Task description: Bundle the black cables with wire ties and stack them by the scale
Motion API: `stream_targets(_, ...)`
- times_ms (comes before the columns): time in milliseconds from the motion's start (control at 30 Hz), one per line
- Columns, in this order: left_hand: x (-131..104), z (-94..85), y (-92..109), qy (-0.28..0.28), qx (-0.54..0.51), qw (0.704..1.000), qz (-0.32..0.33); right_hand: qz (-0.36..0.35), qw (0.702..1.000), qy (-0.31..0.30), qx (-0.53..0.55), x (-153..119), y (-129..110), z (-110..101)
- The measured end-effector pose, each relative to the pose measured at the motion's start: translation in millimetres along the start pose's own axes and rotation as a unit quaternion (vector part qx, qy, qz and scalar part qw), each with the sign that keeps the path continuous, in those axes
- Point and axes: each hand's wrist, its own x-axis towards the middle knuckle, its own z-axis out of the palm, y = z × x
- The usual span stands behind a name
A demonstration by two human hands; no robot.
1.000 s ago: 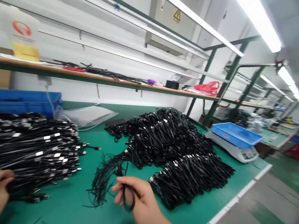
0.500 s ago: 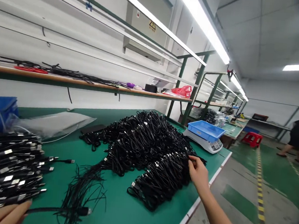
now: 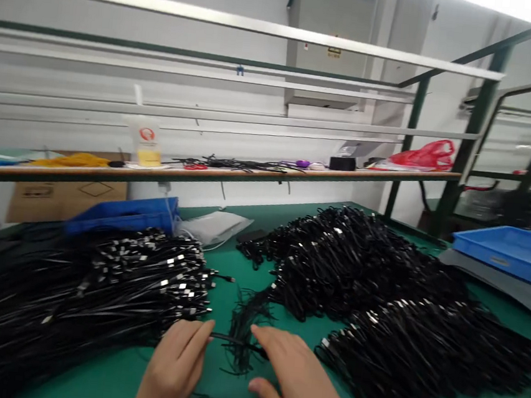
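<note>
Right hand [image 3: 299,377] has moved from the row of coiled cables [image 3: 420,351] to face the left hand [image 3: 175,359] at the near side. Green table [image 3: 112,375] carries, at left, a mass of straight cables [image 3: 96,295]; at right, a heap of coiled cables [image 3: 353,264] behind the row. Left hand: fingers closed on one black cable [image 3: 228,339], stretched between the hands. Right hand: partly open, thumb apart from fingers, fingertips near cable's end; contact unclear. Thin black ties [image 3: 245,316] lie just beyond.
</note>
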Motion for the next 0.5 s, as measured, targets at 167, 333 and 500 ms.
stream_targets(167, -1, -6.9, -2, -0.014, 0.004, 0.999, -0.044, 0.034, 0.996, -0.019, 0.086, 19, -16, 31)
stream_targets(333, -9, -36.0, -35, 0.057, 0.060, 0.961, -0.263, 0.207, 0.916, 0.044, 0.342, 6, 32, -14)
stream_targets(500, -21, -56.5, -64, 0.169, 0.041, 0.850, -0.497, 0.284, 0.799, 0.194, 0.493, 30, 56, -50)
